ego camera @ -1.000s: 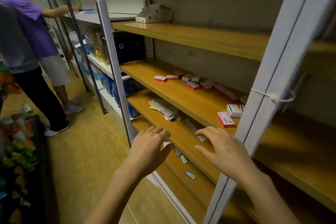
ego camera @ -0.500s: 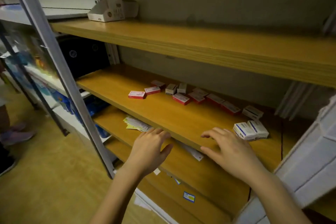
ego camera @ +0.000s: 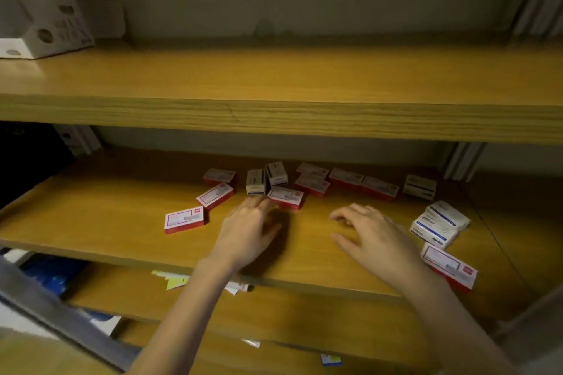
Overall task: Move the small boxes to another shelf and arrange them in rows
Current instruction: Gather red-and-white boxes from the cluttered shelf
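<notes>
Several small boxes lie scattered on the middle wooden shelf [ego camera: 91,222]. Most are red and white, such as one at the left [ego camera: 184,219] and one at the right front [ego camera: 449,268]. Two blue-and-white boxes [ego camera: 438,227] sit at the right, and two grey-white ones [ego camera: 265,181] stand at the back. My left hand [ego camera: 248,234] hovers over the shelf with fingers apart, its fingertips at a red box [ego camera: 286,197]. My right hand [ego camera: 371,237] is spread above the shelf, holding nothing, left of the blue-and-white boxes.
The upper shelf [ego camera: 274,82] carries only an open white carton [ego camera: 45,24] at the far left. The lower shelf [ego camera: 289,313] holds loose papers [ego camera: 173,280]. A grey metal upright [ego camera: 61,323] crosses the bottom left corner.
The view has come closer and turned to face the shelves. Both hands have moved up from the lower shelf edge onto the middle shelf, the left reaching toward the boxes.
</notes>
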A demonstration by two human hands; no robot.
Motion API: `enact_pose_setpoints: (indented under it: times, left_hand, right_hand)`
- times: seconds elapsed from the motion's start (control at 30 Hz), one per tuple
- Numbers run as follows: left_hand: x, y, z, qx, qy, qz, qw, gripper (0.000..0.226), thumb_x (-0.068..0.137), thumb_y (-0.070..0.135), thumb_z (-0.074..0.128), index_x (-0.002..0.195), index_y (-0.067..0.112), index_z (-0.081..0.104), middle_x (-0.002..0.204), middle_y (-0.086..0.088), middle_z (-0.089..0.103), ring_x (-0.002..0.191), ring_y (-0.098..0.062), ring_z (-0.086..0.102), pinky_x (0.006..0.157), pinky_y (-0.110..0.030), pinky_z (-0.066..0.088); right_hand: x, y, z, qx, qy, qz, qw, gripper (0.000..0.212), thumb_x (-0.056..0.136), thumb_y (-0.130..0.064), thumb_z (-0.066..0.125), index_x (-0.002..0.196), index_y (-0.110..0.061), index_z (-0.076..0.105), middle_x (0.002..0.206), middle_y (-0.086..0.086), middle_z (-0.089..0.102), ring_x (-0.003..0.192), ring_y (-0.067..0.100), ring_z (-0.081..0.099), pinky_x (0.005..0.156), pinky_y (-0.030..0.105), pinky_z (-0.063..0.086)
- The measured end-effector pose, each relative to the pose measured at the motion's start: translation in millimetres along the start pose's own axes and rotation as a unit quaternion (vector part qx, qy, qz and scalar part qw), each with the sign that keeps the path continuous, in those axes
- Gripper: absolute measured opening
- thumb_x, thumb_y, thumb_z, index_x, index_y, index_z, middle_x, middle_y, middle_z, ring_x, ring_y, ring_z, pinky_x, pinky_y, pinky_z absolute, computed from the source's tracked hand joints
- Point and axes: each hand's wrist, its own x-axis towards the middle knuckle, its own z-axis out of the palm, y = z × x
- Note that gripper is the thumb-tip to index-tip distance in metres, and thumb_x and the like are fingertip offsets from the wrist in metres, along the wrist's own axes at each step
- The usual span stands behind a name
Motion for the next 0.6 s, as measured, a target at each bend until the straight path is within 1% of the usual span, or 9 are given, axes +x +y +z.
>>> enact_pose_setpoints:
  times: [0.1, 0.2, 0.3, 0.4, 0.5, 0.6]
  left_hand:
    - [28, -25, 5, -0.009, -0.040, 0.014, 0.999, 0.053, 0.089, 0.035, 0.051, 0.137, 0.019, 0.034, 0.141, -0.006, 0.039, 0.126, -0.022, 0.041, 0.101, -0.033, 0.038]
    - [48, -38, 9, -0.003, -0.079, 0.031, 0.996, 0.055, 0.089, 0.038, 0.051, 0.137, 0.019, 0.034, 0.142, -0.007, 0.039, 0.127, -0.023, 0.040, 0.104, -0.034, 0.035]
    - [59, -44, 12, -0.007, -0.079, 0.062, 0.995, 0.053, 0.088, 0.040, 0.051, 0.135, 0.019, 0.038, 0.142, -0.005, 0.041, 0.125, -0.024, 0.043, 0.101, -0.035, 0.037]
    - [66, -49, 13, -0.005, -0.086, 0.079, 0.993, 0.051, 0.089, 0.039, 0.050, 0.135, 0.020, 0.039, 0.142, -0.004, 0.038, 0.126, -0.025, 0.040, 0.101, -0.036, 0.037]
    - [68, -52, 12, 0.000, -0.094, 0.084, 0.992, 0.048, 0.087, 0.041, 0.052, 0.130, 0.021, 0.045, 0.133, -0.006, 0.043, 0.119, -0.025, 0.044, 0.096, -0.036, 0.040]
    - [59, -55, 9, 0.011, -0.049, 0.099, 0.994, 0.042, 0.085, 0.040, 0.056, 0.120, 0.018, 0.052, 0.123, -0.006, 0.050, 0.111, -0.026, 0.048, 0.089, -0.035, 0.040]
  right_hand:
    - [19, -3, 12, 0.003, 0.026, 0.042, 0.999, 0.037, 0.088, -0.040, 0.050, 0.124, -0.035, 0.043, 0.123, -0.014, 0.049, 0.114, 0.006, 0.046, 0.091, 0.028, 0.039]
    - [39, 0, 18, -0.018, 0.019, 0.092, 0.995, 0.042, 0.088, -0.045, 0.047, 0.128, -0.033, 0.041, 0.127, -0.007, 0.050, 0.116, 0.012, 0.047, 0.093, 0.032, 0.040]
    - [58, 5, 20, -0.038, -0.002, 0.133, 0.990, 0.049, 0.090, -0.047, 0.044, 0.134, -0.028, 0.036, 0.129, 0.001, 0.050, 0.120, 0.019, 0.045, 0.096, 0.034, 0.038]
    - [73, 7, 23, -0.049, -0.008, 0.141, 0.989, 0.051, 0.090, -0.045, 0.044, 0.136, -0.026, 0.033, 0.135, 0.003, 0.045, 0.124, 0.021, 0.042, 0.097, 0.034, 0.037]
    - [85, 9, 29, -0.046, -0.007, 0.157, 0.987, 0.055, 0.089, -0.046, 0.046, 0.137, -0.025, 0.031, 0.140, 0.004, 0.038, 0.127, 0.023, 0.039, 0.098, 0.035, 0.038]
    - [93, 9, 36, -0.047, -0.003, 0.168, 0.985, 0.057, 0.089, -0.048, 0.046, 0.137, -0.023, 0.031, 0.141, 0.005, 0.037, 0.128, 0.024, 0.037, 0.096, 0.036, 0.037]
